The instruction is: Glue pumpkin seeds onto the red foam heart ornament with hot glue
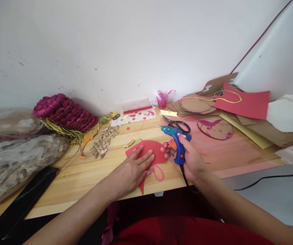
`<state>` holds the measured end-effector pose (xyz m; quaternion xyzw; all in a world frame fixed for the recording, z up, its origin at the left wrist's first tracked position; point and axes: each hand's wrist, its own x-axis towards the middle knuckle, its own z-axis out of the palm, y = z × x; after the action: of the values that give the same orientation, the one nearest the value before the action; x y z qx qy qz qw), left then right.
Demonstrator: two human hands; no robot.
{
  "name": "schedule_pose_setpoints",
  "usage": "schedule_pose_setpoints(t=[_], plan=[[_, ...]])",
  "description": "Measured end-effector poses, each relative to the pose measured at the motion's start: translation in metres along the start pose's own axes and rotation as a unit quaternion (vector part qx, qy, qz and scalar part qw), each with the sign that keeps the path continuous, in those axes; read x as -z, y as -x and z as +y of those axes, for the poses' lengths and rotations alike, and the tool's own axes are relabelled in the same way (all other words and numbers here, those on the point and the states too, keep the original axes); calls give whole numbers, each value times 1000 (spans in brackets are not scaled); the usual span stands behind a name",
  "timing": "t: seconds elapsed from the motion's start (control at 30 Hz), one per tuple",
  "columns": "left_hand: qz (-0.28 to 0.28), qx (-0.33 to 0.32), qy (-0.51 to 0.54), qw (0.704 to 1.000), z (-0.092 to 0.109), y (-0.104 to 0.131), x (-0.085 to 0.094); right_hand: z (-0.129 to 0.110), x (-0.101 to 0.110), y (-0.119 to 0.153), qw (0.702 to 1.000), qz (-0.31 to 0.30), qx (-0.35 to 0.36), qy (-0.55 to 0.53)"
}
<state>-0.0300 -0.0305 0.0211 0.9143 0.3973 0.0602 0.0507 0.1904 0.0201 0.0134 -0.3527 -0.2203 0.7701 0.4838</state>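
My left hand (133, 170) lies with fingers spread on a red paper piece (159, 149) near the table's front edge. A pink loop (158, 172) sticks out below the paper, and a yellow-green tassel (132, 143) shows at its upper left. In my right hand (191, 160) is a blue glue gun (179, 148) with an orange trigger, its nozzle pointing up and left above the table. The fingertips of that hand are beside the paper's right edge. Black-handled scissors (178, 125) rest just behind the glue gun.
Shells (102, 143), a bundle of dark pink discs (64, 112) and plastic bags (31, 163) are on the left. Star cutouts (136, 117) and a pink cup (162, 100) stand at the back. Cardboard (196, 103), red paper (251, 103) and a pink-edged disc (215, 130) lie right.
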Motion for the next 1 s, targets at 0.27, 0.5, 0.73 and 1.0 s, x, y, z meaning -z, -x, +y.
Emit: schedule_pose_setpoints(t=[0.27,0.5,0.73,1.0], plan=[[-31,-26,74,996,3,10,5,0,-1,1,1000,8,10,17],[101,38,52,993,-14,7,-8,1,0,1,999,3,28,-26],[31,41,-40,998,-12,0,-3,0,1,0,1000,-2,16,-14],[22,38,-89,995,-5,-2,-8,1,1,-1,999,5,14,-34]])
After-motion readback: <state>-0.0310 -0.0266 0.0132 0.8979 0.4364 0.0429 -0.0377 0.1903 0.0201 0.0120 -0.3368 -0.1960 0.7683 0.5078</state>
